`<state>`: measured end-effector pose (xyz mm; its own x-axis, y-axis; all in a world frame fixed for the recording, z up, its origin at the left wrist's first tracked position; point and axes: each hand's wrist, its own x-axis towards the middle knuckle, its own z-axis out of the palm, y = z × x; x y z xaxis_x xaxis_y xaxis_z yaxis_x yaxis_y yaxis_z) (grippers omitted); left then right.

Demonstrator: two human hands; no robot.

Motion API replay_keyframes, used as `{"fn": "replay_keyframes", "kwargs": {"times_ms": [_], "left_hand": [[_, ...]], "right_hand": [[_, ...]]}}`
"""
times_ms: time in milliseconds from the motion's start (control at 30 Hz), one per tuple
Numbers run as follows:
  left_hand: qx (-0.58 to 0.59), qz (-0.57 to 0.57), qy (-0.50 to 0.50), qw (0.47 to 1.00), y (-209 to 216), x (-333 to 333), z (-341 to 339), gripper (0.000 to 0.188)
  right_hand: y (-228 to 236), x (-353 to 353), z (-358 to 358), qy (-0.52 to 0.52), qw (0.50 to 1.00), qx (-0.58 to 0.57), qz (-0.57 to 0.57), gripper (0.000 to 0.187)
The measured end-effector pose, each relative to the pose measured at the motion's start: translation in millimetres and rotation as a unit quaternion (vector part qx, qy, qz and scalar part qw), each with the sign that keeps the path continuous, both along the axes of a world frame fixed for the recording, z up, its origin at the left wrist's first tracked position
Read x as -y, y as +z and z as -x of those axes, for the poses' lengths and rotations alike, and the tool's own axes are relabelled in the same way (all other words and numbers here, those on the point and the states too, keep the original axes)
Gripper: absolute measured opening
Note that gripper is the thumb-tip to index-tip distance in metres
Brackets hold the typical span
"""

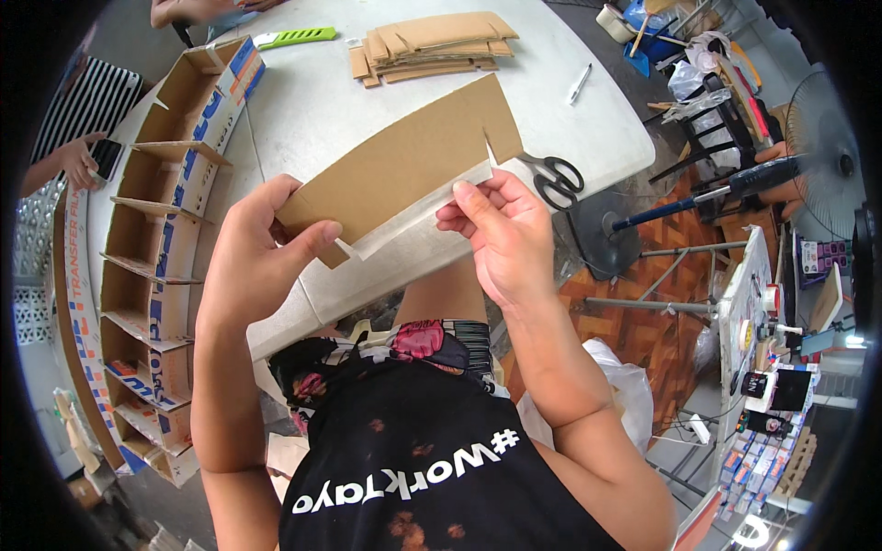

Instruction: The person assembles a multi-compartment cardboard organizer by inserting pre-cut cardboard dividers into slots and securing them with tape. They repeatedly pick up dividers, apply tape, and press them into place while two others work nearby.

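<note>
A long brown cardboard piece [395,156] with slits cut near its ends is held up over the near side of the table. My left hand [253,248] is closed on its left end, thumb on the front face. Along the cardboard's lower edge runs a thin white tape-like strip [418,216]. Thumb and fingers of my right hand [505,234] pinch this strip near the right slit. Black-handled scissors [559,184] lie just beyond my right hand, their blades partly hidden by the cardboard.
Cut cardboard pieces [436,50] are stacked at the far side of the white table [597,138], near a green cutter [296,37] and a pen [581,83]. A long divided cardboard box [152,243] stands left. Another person's hand [78,163] holds a phone. A fan [818,165] stands right.
</note>
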<state>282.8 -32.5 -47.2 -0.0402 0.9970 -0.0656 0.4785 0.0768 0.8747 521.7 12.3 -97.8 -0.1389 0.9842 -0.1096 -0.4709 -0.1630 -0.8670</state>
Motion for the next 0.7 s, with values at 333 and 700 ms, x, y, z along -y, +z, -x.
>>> {"fn": "replay_keyframes", "kwargs": {"times_ms": [333, 700], "left_hand": [[0.219, 0.032, -0.103, 0.97, 12, -11, -8, 0.039], [0.136, -0.01, -0.031, 0.99, -1, -10, -36, 0.028]], "right_hand": [[9, -1, 8, 0.07, 0.993, 0.084, -0.035, 0.013], [6, 1, 14, -0.037, 0.934, 0.27, -0.232, 0.005]]}}
